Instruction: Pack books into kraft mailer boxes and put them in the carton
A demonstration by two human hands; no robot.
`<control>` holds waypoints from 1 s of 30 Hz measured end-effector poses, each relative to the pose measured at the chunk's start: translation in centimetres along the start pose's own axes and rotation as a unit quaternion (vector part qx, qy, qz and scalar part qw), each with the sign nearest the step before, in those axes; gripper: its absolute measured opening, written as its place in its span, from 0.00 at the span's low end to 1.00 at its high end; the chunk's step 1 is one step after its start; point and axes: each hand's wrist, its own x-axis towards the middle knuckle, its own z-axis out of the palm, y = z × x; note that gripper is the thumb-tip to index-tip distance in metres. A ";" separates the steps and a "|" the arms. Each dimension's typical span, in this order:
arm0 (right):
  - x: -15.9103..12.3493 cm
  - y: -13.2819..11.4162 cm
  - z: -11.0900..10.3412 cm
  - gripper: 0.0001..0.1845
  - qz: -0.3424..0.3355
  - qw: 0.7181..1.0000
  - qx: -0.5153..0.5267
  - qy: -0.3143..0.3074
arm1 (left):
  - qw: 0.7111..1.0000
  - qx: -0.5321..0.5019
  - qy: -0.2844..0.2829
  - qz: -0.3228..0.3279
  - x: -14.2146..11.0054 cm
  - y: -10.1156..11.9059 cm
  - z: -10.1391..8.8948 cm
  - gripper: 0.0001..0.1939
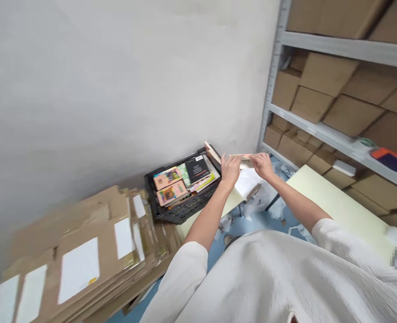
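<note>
Both my hands hold a thin book [242,158] edge-on above the right end of a black plastic crate [185,211]. My left hand [230,170] grips its left end and my right hand [262,165] grips its right end, fingers curled round it. The crate holds several books lying flat, among them a black one [197,168] and two pink ones [171,193]. Another book [212,152] leans against the crate's right wall.
A stack of flat cardboard mailers with white labels [93,255] lies at the lower left. A pale green table top [339,206] runs to the right. Metal shelving [319,130] with brown cartons fills the right side. Crumpled paper [268,197] lies on the blue floor.
</note>
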 end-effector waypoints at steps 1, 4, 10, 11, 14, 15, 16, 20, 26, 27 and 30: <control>-1.8 1.6 -1.6 0.22 0.014 1.000 -0.009 0.001 | 1.000 -0.009 -0.012 0.014 0.4 2.2 1.4 0.24; -7.7 6.0 -6.0 0.22 0.060 0.997 -0.038 -0.011 | 0.997 -0.034 -0.053 0.053 0.6 8.6 5.7 0.26; -19.2 12.1 -12.7 0.21 0.169 0.979 -0.086 -0.071 | 0.977 -0.071 -0.155 0.128 -0.4 19.5 13.5 0.26; -20.8 12.8 -13.6 0.21 0.189 0.975 -0.090 -0.080 | 0.971 -0.075 -0.176 0.144 -0.5 20.9 14.6 0.25; -25.1 14.6 -15.5 0.21 0.250 0.957 -0.103 -0.103 | 0.949 -0.083 -0.235 0.192 -0.7 24.7 17.6 0.24; -26.4 15.0 -16.0 0.20 0.271 0.950 -0.108 -0.110 | 0.942 -0.086 -0.252 0.205 -0.7 25.8 18.6 0.24; -27.5 15.5 -16.4 0.20 0.291 0.943 -0.114 -0.117 | 0.935 -0.087 -0.267 0.216 -0.7 26.8 19.6 0.23; -31.1 17.3 -17.3 0.20 0.363 0.910 -0.139 -0.142 | 0.910 -0.093 -0.306 0.265 -0.3 29.9 23.5 0.23; -33.3 20.5 -17.4 0.20 0.434 0.868 -0.162 -0.178 | 0.877 -0.109 -0.344 0.318 1.4 32.2 29.5 0.25; -33.3 21.1 -17.2 0.20 0.443 0.862 -0.164 -0.182 | 0.871 -0.113 -0.351 0.324 1.8 32.3 30.5 0.25; -33.0 22.8 -16.4 0.20 0.468 0.846 -0.166 -0.193 | 0.858 -0.126 -0.369 0.333 2.9 32.5 33.2 0.25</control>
